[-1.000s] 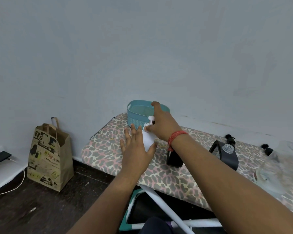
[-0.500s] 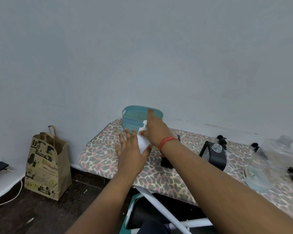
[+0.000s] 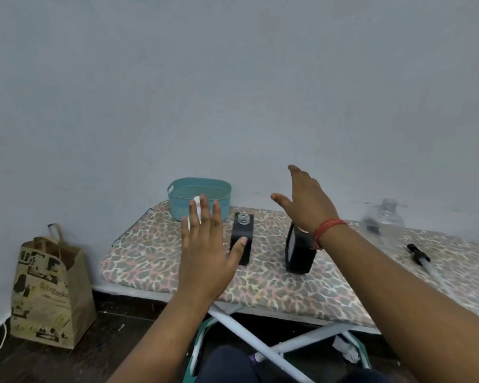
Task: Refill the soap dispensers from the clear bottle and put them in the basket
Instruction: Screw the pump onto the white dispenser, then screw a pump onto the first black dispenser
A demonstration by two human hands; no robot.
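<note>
Teal basket [image 3: 177, 201] near white dispenser [image 3: 196, 202]; two black dispensers [image 3: 242, 241] uncapped, contents unseen; clear bottle [image 3: 382, 221] uncapped; left hand [image 3: 208, 252], right hand [image 3: 307, 201] spread, holding nothing

The left hand [image 3: 205, 252] hides nearly all of a white dispenser [image 3: 196, 202] by the basket [image 3: 177, 200]. The clear bottle [image 3: 382, 222] near the desk's [image 3: 274, 286] far edge is blurred. The right wrist covers one black dispenser's [image 3: 299, 252] top.

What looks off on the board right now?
A black pump head lies loose on its side at the right of the ironing board, off any bottle. Both black dispensers stand uncapped. No spill visible.
</note>
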